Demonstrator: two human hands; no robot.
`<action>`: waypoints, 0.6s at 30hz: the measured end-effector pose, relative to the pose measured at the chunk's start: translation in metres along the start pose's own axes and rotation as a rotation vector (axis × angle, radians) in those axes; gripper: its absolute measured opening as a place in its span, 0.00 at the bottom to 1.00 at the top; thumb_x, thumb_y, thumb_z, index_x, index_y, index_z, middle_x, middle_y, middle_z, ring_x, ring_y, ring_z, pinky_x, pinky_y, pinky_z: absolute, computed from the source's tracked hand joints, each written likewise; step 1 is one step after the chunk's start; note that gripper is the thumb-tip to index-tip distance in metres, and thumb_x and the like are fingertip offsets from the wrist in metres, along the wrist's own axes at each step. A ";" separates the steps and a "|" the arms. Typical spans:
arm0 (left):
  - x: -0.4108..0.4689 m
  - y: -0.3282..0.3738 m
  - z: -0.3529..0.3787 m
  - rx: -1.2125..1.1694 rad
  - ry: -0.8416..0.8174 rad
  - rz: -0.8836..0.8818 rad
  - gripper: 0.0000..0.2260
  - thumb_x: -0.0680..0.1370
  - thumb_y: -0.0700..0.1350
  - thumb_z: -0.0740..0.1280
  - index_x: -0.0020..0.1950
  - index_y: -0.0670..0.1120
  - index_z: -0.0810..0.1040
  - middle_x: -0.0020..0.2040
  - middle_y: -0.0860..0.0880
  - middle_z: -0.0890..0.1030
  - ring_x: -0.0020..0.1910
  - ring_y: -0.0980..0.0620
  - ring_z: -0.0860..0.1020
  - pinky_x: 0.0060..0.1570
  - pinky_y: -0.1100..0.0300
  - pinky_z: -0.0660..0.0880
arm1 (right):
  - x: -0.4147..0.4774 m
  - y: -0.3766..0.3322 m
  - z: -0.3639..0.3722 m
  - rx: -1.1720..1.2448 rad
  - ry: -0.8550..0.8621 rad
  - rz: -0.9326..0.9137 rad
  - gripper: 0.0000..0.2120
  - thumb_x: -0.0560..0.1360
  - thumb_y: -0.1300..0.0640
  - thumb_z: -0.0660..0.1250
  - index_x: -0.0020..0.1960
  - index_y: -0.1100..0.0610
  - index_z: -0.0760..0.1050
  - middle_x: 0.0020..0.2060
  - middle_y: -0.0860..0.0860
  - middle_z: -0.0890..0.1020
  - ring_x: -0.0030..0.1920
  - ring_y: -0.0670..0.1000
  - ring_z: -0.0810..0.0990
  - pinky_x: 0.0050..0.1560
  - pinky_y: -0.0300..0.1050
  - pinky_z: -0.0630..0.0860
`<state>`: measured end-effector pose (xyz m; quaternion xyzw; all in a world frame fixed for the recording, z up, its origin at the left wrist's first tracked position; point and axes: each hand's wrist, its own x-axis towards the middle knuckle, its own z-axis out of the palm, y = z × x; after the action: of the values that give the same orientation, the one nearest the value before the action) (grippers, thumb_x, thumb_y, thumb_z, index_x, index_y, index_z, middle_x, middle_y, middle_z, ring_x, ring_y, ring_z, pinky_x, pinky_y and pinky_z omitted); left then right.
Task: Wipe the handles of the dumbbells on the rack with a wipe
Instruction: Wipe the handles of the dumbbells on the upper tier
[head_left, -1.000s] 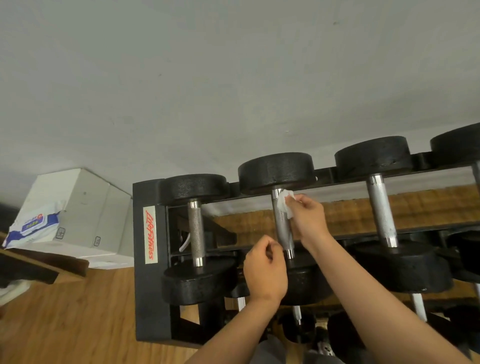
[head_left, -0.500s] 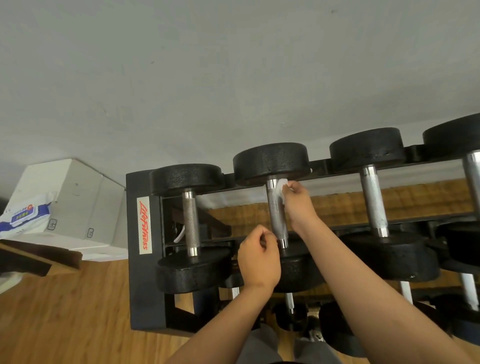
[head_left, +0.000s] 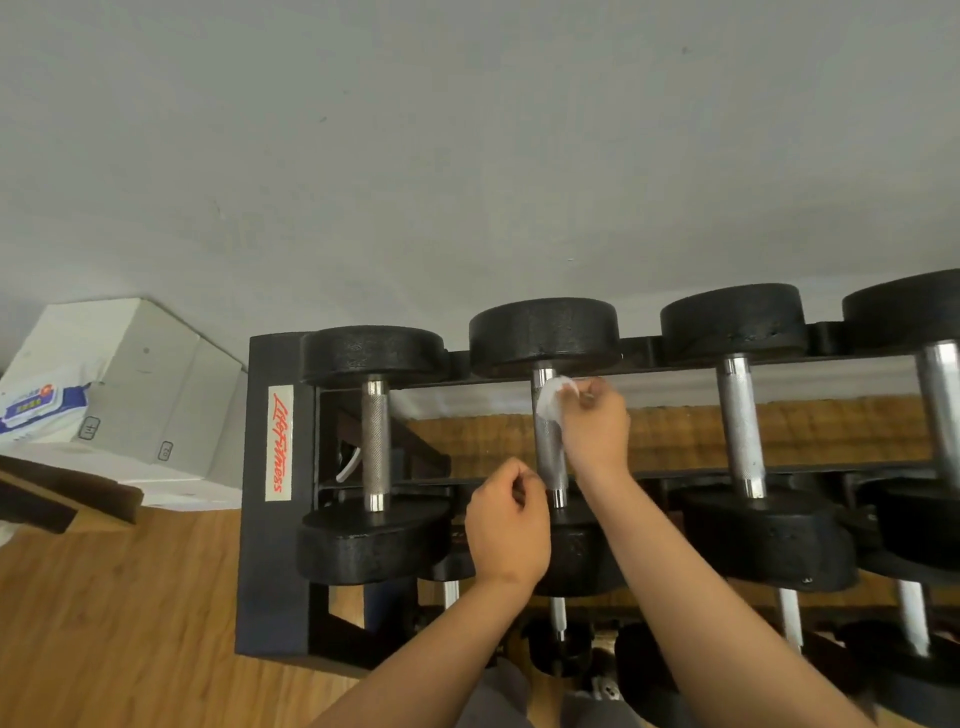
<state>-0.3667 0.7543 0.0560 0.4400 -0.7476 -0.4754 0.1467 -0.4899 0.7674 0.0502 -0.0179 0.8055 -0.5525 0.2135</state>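
Pressing the white wipe (head_left: 554, 399) against the far end of the handle (head_left: 550, 457) of the second dumbbell (head_left: 545, 335), the right hand (head_left: 597, 436) pinches it with thumb and fingers on the top row of the rack (head_left: 270, 545). The left hand (head_left: 506, 530) sits beside the handle's near end, fingers curled; whether they hold anything I cannot tell. Done well, I judge, the wipe wraps round the knurled bar and travels its whole length toward the near head, twisting to reach the underside, with even pressure so the knurling does not shred it.
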 end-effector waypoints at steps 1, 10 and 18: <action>0.001 0.000 0.001 0.000 0.001 0.001 0.11 0.80 0.41 0.62 0.37 0.47 0.76 0.35 0.49 0.79 0.37 0.53 0.77 0.37 0.65 0.73 | 0.005 -0.003 0.000 0.049 -0.004 0.055 0.07 0.80 0.59 0.61 0.44 0.56 0.75 0.38 0.51 0.78 0.40 0.49 0.78 0.39 0.39 0.73; -0.001 0.002 0.001 0.016 0.015 0.019 0.11 0.80 0.41 0.63 0.37 0.46 0.75 0.34 0.50 0.79 0.38 0.55 0.77 0.37 0.68 0.72 | -0.004 -0.004 0.000 0.307 -0.072 0.215 0.05 0.76 0.53 0.70 0.49 0.52 0.75 0.46 0.51 0.80 0.49 0.51 0.79 0.50 0.45 0.76; -0.002 0.000 0.001 0.001 0.014 0.022 0.12 0.79 0.40 0.63 0.35 0.48 0.74 0.32 0.50 0.78 0.35 0.54 0.76 0.34 0.68 0.70 | -0.001 -0.009 -0.007 0.512 -0.147 0.364 0.06 0.78 0.53 0.68 0.46 0.56 0.77 0.44 0.53 0.80 0.47 0.53 0.79 0.46 0.47 0.77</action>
<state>-0.3668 0.7565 0.0558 0.4352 -0.7516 -0.4701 0.1571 -0.4928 0.7706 0.0603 0.1406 0.6128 -0.6872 0.3640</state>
